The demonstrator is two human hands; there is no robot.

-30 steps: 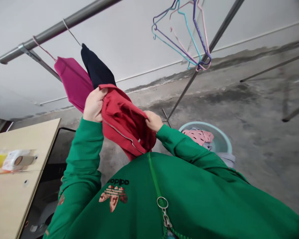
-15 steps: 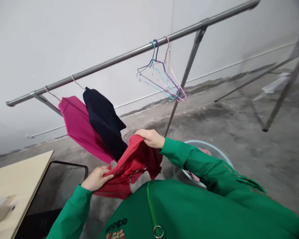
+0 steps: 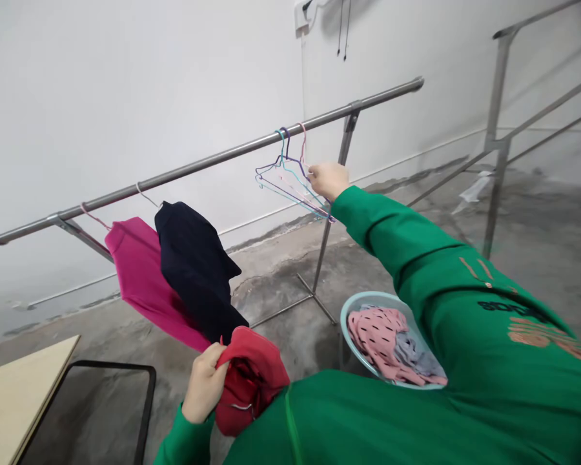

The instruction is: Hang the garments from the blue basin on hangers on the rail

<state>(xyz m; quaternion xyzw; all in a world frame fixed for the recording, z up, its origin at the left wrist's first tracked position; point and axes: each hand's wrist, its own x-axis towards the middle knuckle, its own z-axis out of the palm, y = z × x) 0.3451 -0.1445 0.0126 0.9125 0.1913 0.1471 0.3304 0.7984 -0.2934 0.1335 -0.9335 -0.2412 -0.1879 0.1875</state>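
Bunched in front of my body is a red garment (image 3: 261,358), and the closed fingers of my left hand (image 3: 204,384) grip its upper edge. My right hand (image 3: 328,179) reaches out to the rail with its fingers pinched on the shoulder of a pink hanger (image 3: 303,137). That hanger's hook is still over the rail. Close beside it hang a turquoise hanger (image 3: 283,150) and a dark purple hanger (image 3: 287,139), both bare. Further left on the same rail are a magenta garment (image 3: 142,265) and a navy garment (image 3: 193,265), each on a hanger.
A metal drying rail (image 3: 213,156) crosses before me at a slant. On the floor at right, a pale blue basin (image 3: 351,310) holds pink spotted and grey clothes. A light wooden tabletop (image 3: 24,394) and a black frame (image 3: 150,394) stand at lower left; another metal rack (image 3: 496,97) is far right.
My right hand has let go of the red garment and moved up to the pink hanger. The garment now hangs bunched from my left hand. The view has shifted, showing more of the basin.
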